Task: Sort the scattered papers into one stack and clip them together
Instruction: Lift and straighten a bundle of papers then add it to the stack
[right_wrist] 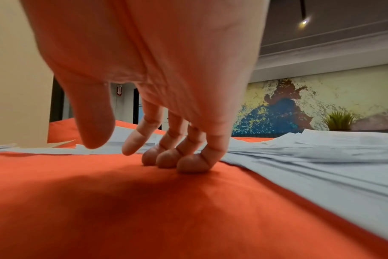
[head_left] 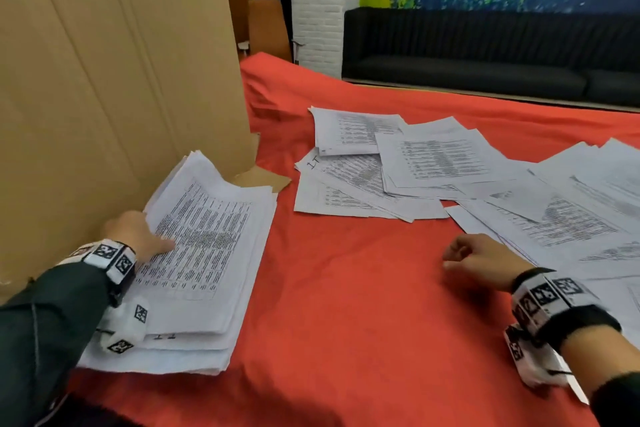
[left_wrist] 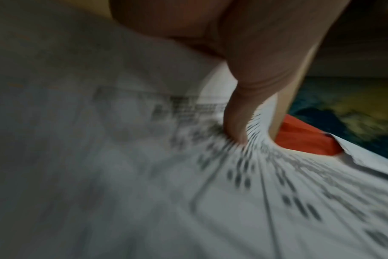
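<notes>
A thick stack of printed papers (head_left: 194, 253) lies at the left on the red cloth (head_left: 346, 288). My left hand (head_left: 138, 232) holds the stack's left edge, thumb on the top page; the other fingers are hidden behind the lifted sheets. In the left wrist view the thumb (left_wrist: 244, 105) presses on a curled printed sheet (left_wrist: 255, 192). Scattered papers (head_left: 433, 163) overlap at the middle and right. My right hand (head_left: 478, 256) holds nothing; its loosely curled fingers (right_wrist: 166, 159) touch the cloth (right_wrist: 144, 210) beside the edge of the loose sheets (right_wrist: 310, 157). No clip is visible.
A tall cardboard panel (head_left: 104, 80) stands right behind the stack on the left. A black sofa (head_left: 485, 52) runs along the far wall beyond the table. Bare red cloth lies between the stack and the scattered sheets.
</notes>
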Available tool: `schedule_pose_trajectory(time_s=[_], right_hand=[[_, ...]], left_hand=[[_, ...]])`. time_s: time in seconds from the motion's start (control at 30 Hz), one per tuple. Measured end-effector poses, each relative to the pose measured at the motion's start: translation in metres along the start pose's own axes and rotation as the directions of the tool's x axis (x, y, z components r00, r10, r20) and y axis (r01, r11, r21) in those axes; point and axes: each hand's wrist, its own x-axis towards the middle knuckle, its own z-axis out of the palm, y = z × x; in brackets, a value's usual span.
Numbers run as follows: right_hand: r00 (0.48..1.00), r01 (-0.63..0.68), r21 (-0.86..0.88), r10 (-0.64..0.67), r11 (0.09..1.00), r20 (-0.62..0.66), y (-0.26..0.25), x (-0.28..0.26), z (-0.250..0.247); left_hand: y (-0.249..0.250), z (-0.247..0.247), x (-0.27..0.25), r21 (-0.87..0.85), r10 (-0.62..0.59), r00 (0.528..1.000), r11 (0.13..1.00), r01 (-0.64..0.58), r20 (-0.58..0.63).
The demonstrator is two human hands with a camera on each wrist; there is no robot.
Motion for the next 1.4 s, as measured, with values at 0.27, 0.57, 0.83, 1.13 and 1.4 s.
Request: schedule_pose_trajectory(time_s=[0.27, 0.57, 0.83, 1.13, 1.4], right_hand=[[0.999, 0.014, -0.135, -0.009, 0.991, 0.033, -0.01, -0.005, -0.001], [0.987, 0.159, -0.221, -0.157, 0.962, 0.025, -0.055, 0.034, -0.017], [0.998, 0.037, -0.308, -0.048, 0.951, -0.028, -0.08, 0.146, -0.007], [0.983, -0.157, -0.406, 0.182, 0.9, 0.023, -0.101, 0.235, 0.016], [0.995, 0.015, -0.651, -0.073, 0.759, -0.061, -0.106, 0.208, -0.005]], left_hand=[[0.081, -0.002, -0.038, 0.517, 0.247, 0.953, 0.847, -0.125, -0.174], [0.234, 0.046, 0.002, 0.188, 0.369, 0.901, 0.891, -0.413, 0.229], [0.316, 0.077, 0.086, -0.09, 0.329, 0.921, 0.944, -0.317, 0.207], [0.366, 0.095, 0.164, -0.506, 0.209, 0.972, 0.853, -0.127, 0.108], [0.357, 0.1, 0.16, -0.395, 0.265, 0.959, 0.895, -0.208, 0.096]])
